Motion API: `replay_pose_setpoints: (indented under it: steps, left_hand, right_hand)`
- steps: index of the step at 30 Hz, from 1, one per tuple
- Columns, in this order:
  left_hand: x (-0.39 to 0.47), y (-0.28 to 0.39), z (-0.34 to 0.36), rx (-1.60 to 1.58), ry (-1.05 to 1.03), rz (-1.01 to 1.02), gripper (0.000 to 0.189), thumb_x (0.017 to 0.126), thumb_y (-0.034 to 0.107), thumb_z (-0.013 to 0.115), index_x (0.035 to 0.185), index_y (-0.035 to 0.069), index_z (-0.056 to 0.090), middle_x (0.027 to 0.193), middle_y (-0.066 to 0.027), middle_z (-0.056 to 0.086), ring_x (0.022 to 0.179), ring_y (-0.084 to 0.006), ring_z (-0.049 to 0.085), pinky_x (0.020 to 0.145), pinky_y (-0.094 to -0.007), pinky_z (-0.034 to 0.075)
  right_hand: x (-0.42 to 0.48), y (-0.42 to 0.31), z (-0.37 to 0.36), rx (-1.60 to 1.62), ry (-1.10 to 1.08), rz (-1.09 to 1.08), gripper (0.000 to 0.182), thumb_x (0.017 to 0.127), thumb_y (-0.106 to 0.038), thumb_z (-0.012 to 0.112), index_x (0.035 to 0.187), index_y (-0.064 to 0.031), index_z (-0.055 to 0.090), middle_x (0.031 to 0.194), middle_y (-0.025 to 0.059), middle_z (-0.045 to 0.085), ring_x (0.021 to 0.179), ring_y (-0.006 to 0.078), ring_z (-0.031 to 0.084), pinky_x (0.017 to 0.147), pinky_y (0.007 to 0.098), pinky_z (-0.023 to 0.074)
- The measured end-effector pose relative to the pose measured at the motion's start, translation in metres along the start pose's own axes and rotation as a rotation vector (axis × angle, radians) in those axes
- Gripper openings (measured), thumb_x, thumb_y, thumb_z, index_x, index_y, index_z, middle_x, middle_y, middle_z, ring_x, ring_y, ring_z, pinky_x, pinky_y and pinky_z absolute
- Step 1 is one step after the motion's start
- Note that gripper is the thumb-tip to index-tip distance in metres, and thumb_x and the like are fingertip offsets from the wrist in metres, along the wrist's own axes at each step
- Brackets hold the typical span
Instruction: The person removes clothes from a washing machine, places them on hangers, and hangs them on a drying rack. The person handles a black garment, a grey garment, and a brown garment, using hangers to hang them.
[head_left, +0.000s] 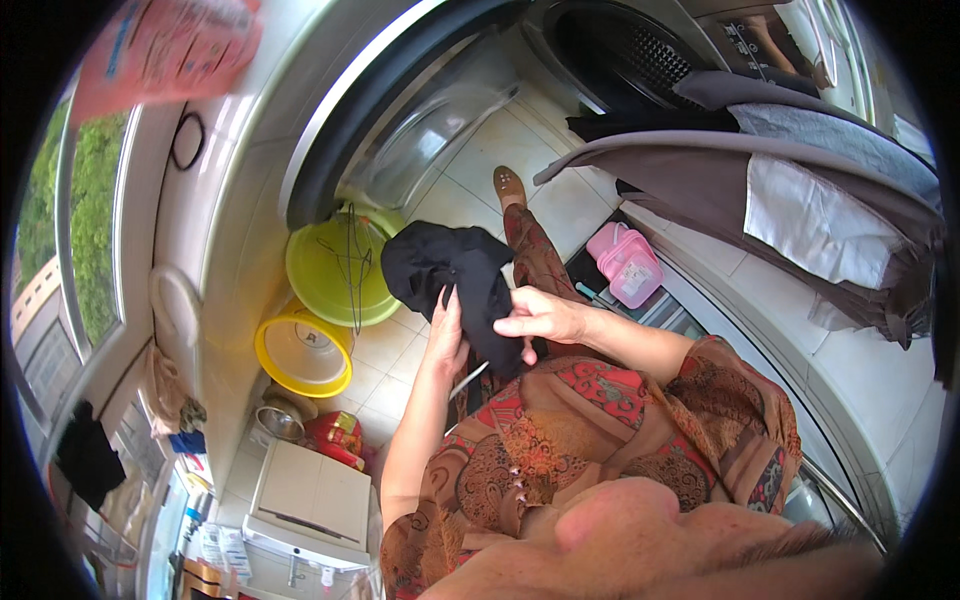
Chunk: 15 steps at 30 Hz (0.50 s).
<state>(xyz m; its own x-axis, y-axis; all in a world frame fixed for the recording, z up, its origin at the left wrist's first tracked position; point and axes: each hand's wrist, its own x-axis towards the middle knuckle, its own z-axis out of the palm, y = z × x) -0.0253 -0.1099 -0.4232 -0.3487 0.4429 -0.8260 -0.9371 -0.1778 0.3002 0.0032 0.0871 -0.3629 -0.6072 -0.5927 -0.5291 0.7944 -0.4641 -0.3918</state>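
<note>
A bunched black cloth garment (457, 262) hangs between my two hands, in front of my patterned top. My left hand (448, 326) presses against its near left side, fingers straight and pointing away from me. On the right edge of the cloth, my right hand (544, 316) grips it with the thumb laid along the fabric. A thin white rod (470, 379) sticks out below the garment by my left wrist; whether it belongs to a hanger I cannot tell. Folds of the cloth hide some of my fingers.
Left of the garment stand a green basin (315, 262) with wire hangers (352, 255) over it and a yellow-rimmed bucket (262, 349). Grey-brown clothes (675, 161) hang at right, above a pink plastic container (636, 277). A front-loading washing machine's round door (559, 45) is beyond.
</note>
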Motion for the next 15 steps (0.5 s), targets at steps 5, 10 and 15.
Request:
replay_pose_setpoints:
  steps: [5, 10, 15]
  left_hand:
    - [-0.064, -0.022, -0.047, -0.1, 0.148, 0.081, 0.03, 0.09, 0.019, 0.063, 0.114, 0.001, 0.06, 0.105, -0.0075, 0.066, 0.091, -0.0162, 0.065, 0.081, -0.0297, 0.054]
    - [-0.146, -0.066, -0.157, -0.14, 0.343, 0.077, 0.025, 0.089, 0.016, 0.062, 0.111, 0.004, 0.061, 0.099, -0.005, 0.067, 0.084, -0.0139, 0.065, 0.074, -0.0289, 0.054]
    - [-0.171, -0.145, -0.241, -0.011, 0.461, -0.078, 0.02, 0.089, 0.024, 0.064, 0.1, 0.007, 0.066, 0.086, -0.0044, 0.07, 0.077, -0.0108, 0.067, 0.068, -0.0263, 0.055]
  right_hand:
    - [0.03, 0.023, 0.012, -0.4, -0.188, 0.178, 0.042, 0.088, -0.021, 0.062, 0.112, 0.0074, 0.043, 0.087, 0.0116, 0.061, 0.056, 0.016, 0.065, 0.04, 0.0223, 0.0423]
    - [0.06, 0.075, 0.021, -0.519, -0.051, 0.399, 0.031, 0.087, -0.018, 0.065, 0.095, 0.0031, 0.043, 0.077, 0.0079, 0.056, 0.051, 0.0161, 0.064, 0.032, 0.0226, 0.0327]
    - [0.079, 0.111, 0.036, -0.436, 0.116, 0.411, 0.054, 0.086, -0.022, 0.067, 0.114, 0.0092, 0.033, 0.076, 0.0138, 0.068, 0.041, 0.0096, 0.053, 0.034, 0.02, 0.0348]
